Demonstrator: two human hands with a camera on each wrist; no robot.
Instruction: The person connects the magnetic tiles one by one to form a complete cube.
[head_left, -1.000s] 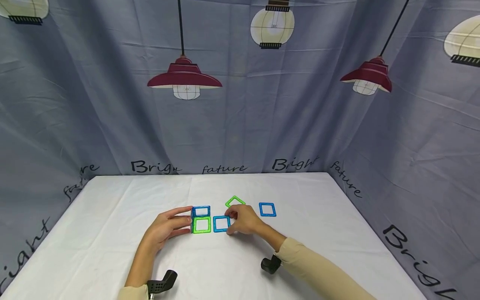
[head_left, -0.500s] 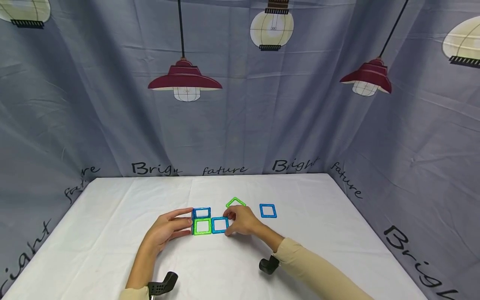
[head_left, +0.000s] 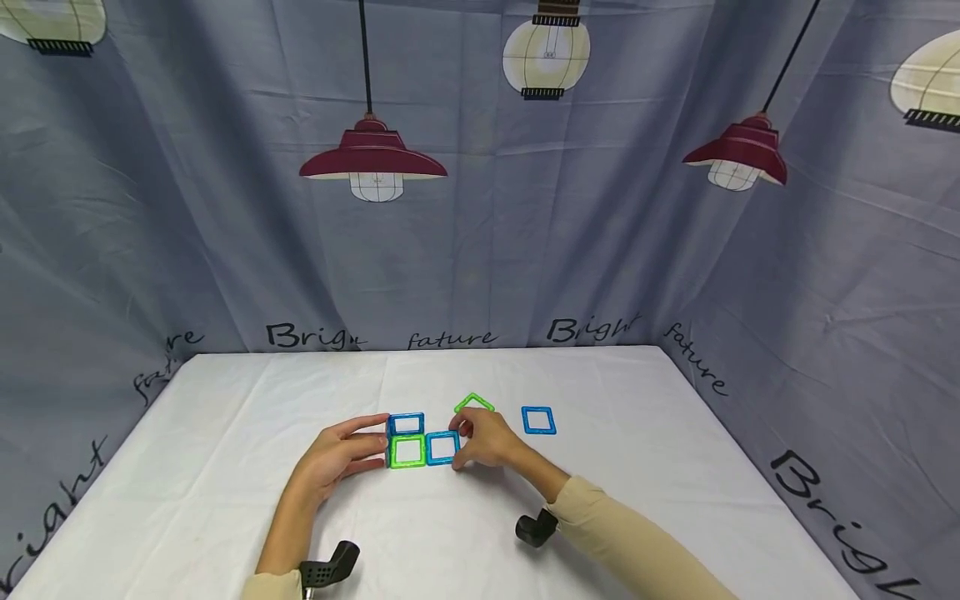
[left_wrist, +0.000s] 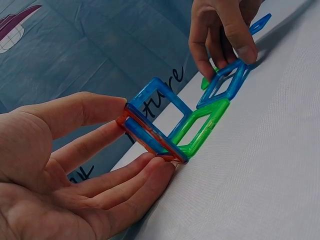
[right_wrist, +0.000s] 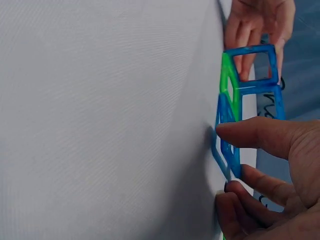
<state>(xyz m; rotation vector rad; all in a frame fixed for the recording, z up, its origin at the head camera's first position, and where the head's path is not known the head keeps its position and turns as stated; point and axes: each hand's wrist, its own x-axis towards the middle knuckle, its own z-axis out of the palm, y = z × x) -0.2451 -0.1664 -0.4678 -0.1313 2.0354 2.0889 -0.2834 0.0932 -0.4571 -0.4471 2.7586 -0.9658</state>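
A green square magnetic tile [head_left: 408, 466] lies flat, with a blue tile [head_left: 407, 414] standing along its far edge. Another upright tile [left_wrist: 157, 132], blue with a reddish edge, stands on its left side. My left hand [head_left: 330, 454] holds this left tile by its edges with the fingertips. Lying flat against the green tile's right edge is a blue square tile [head_left: 442, 432]. My right hand [head_left: 487, 437] pinches that tile's right side between thumb and fingers. Beyond the right hand, a green tile [head_left: 472, 396] is partly hidden by it.
A loose blue square tile [head_left: 539, 431] lies flat to the right. White cloth covers the table [head_left: 420, 533]. A grey-blue curtain [head_left: 465, 250] printed with lamps and lettering hangs behind and at both sides. Each wrist wears a black camera mount [head_left: 330, 567].
My right hand has slid the blue tile left, closing the small gap to the green tile. My left hand stays at the upright tile, and the view has shifted slightly.
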